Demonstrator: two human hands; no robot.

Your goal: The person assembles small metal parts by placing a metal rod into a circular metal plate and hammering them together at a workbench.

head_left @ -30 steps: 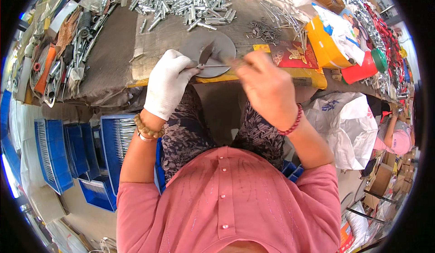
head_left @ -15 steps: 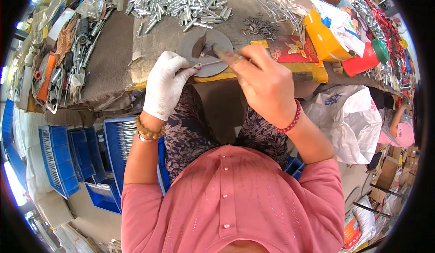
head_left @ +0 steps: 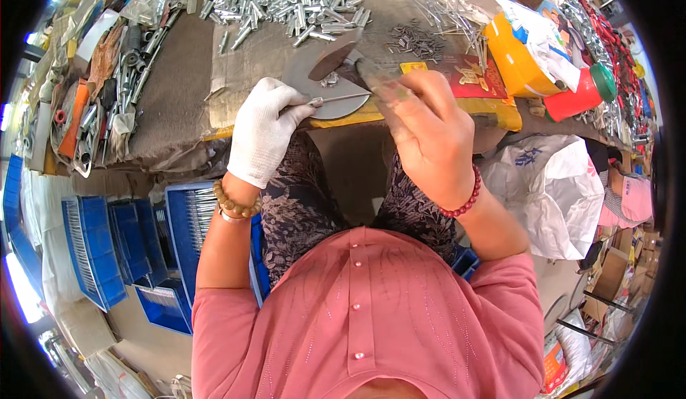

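My left hand (head_left: 264, 131), in a white knit glove, pinches one end of a thin metal rod (head_left: 343, 99) by a small silvery fitting. The rod points right across the front of a round grey metal plate (head_left: 300, 67). Bare and with a red bead bracelet, my right hand (head_left: 432, 127) is closed round a motion-blurred tool (head_left: 371, 77) whose kind I cannot make out. The tool's dark end is raised over the plate's right side, above the rod's far tip. A brown patch (head_left: 334, 57) also shows over the plate, beside small shiny bits.
A heap of silvery metal tubes (head_left: 293, 2) covers the bench's far side. Small dark pins (head_left: 414, 40), loose rods (head_left: 446, 13), a red packet (head_left: 482, 77), a yellow container (head_left: 518, 56) and a red jar (head_left: 575, 95) lie right. Tools (head_left: 132, 63) crowd left; blue bins (head_left: 93, 249) stand below.
My right hand and its tool have shifted slightly right, with the tool's end lifted. The brown patch has changed shape and moved up and right. The left hand stays nearly in place.
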